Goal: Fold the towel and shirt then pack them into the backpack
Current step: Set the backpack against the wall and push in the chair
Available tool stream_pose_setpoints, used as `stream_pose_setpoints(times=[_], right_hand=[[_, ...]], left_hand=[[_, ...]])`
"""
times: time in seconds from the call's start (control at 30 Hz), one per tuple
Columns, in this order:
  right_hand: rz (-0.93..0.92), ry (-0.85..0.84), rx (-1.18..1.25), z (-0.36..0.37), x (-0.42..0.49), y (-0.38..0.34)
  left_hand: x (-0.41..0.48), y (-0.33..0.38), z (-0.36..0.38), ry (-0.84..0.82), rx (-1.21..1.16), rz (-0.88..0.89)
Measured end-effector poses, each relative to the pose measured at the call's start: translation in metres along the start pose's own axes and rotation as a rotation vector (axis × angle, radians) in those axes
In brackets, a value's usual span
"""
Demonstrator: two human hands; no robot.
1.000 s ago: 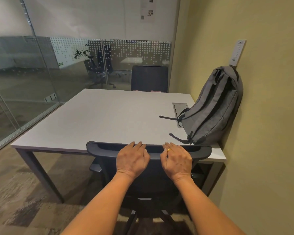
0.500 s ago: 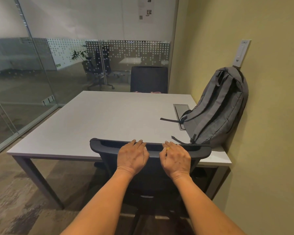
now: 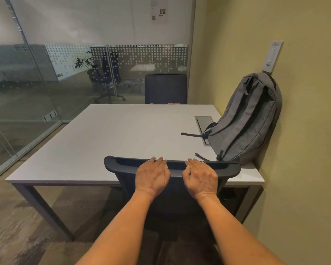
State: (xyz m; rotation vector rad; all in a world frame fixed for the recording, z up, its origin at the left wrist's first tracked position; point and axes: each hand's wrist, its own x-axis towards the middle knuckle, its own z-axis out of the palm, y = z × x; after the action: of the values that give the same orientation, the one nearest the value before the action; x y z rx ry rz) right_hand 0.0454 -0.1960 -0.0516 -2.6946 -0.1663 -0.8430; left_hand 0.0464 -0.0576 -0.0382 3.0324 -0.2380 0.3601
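Observation:
A grey backpack [image 3: 250, 119] stands upright on the right side of the white table [image 3: 113, 138], leaning against the yellow wall, its straps trailing onto the tabletop. My left hand [image 3: 152, 174] and my right hand [image 3: 201, 176] lie side by side on the top rail of a dark office chair [image 3: 172, 169] at the table's near edge, fingers fairly straight over the rail. A thin strip of pink cloth [image 3: 161, 103] shows just past the table's far edge; what it is cannot be made out.
A second dark chair [image 3: 165, 88] stands at the far side of the table. A cable hatch [image 3: 203, 127] is set into the tabletop beside the backpack. Glass walls run along the left and back; the yellow wall closes the right.
The view has drifted slightly, with the table and backpack sitting a little lower and nearer. Both hands stay on the chair's top rail in the same pose.

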Motion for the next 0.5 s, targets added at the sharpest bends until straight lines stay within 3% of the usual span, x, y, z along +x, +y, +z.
stream_pose_setpoints(times=[0.5], right_hand=[[0.037, -0.143, -0.041, -0.0070, 0.0007, -0.0027]], left_hand=[[-0.0006, -0.0024, 0.0016, -0.026, 0.003, 0.017]])
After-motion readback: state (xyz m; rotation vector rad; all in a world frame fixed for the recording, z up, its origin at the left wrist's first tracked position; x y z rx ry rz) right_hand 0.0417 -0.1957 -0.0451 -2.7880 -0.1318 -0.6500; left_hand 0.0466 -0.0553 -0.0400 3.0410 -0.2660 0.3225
